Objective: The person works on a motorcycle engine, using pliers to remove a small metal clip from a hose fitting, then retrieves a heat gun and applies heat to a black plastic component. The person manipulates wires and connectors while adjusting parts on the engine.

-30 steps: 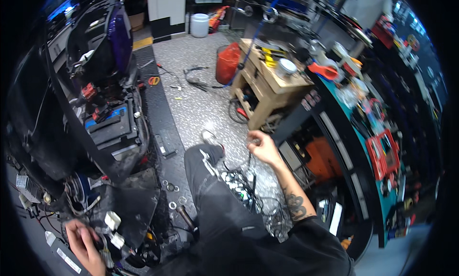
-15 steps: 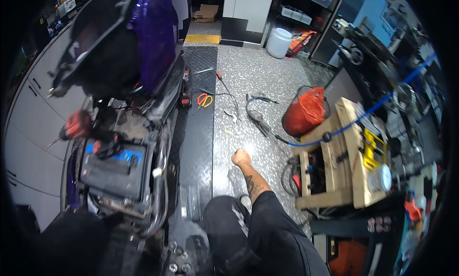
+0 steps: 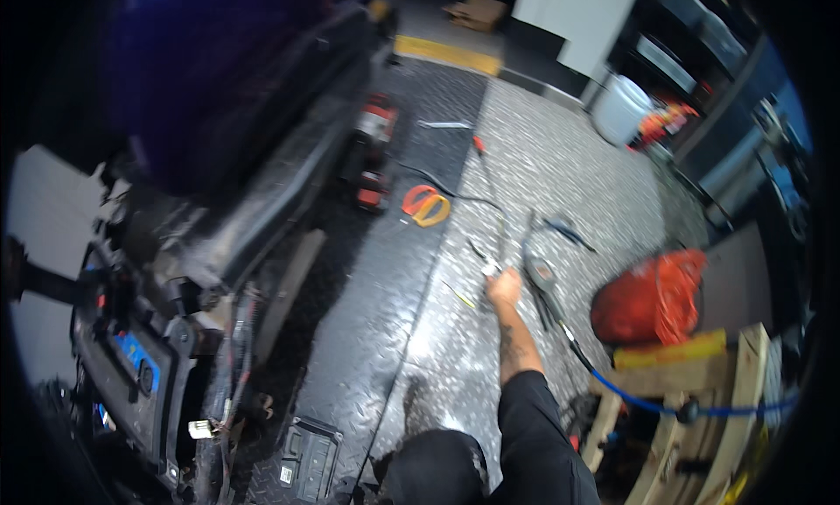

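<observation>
My right hand [image 3: 503, 288] reaches down to the floor, at the end of a bare forearm and black sleeve. Its fingers are at a small pair of pliers [image 3: 489, 266]. Blur hides whether they have closed round the tool. A thin yellow piece [image 3: 458, 296] lies on the floor to the left of the hand. Just to the right is a dark handheld tool [image 3: 541, 274] with a blue hose [image 3: 626, 398] running from it. Scissors [image 3: 431, 211] with orange and yellow handles lie farther off, on the black mat. My left hand is out of view.
A partly stripped vehicle frame [image 3: 289, 185] fills the left side, with a white connector [image 3: 201, 430] on its wiring. A wrench [image 3: 444, 124] lies on the mat. On the right are a red bag [image 3: 652, 299] and a wooden stand [image 3: 744, 391]. A dark flat module [image 3: 310, 459] sits near my knee.
My right hand has moved forward and down to the pliers. My view has leaned closer and turned, so the floor tools look larger.
</observation>
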Demonstrator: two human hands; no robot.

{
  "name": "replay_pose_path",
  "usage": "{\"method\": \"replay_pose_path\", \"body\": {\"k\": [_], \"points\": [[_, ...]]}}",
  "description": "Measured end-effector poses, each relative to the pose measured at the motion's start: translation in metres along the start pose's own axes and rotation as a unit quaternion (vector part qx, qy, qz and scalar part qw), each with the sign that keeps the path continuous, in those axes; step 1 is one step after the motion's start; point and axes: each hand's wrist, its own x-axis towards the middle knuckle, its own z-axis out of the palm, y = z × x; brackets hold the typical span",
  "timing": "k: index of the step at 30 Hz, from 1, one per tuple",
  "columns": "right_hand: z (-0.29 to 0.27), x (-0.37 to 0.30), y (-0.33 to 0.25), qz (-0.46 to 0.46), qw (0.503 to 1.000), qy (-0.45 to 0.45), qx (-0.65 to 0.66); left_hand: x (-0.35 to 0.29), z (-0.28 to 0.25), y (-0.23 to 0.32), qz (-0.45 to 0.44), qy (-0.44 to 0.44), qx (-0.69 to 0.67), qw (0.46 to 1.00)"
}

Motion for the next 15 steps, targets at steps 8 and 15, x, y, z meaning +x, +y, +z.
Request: {"method": "replay_pose_path", "body": {"k": [8, 15], "points": [[0.053, 0.03, 0.036, -0.169, 0.985, -0.026, -0.033, 0.032, -0.012, -0.01, 0.227, -0.034, 0.053, 0.972], [-0.041, -0.024, -0.093, -0.244, 0.965, -0.067, -0.072, 0.001, -0.042, -0.034, 0.175, -0.04, 0.031, 0.983]]}}
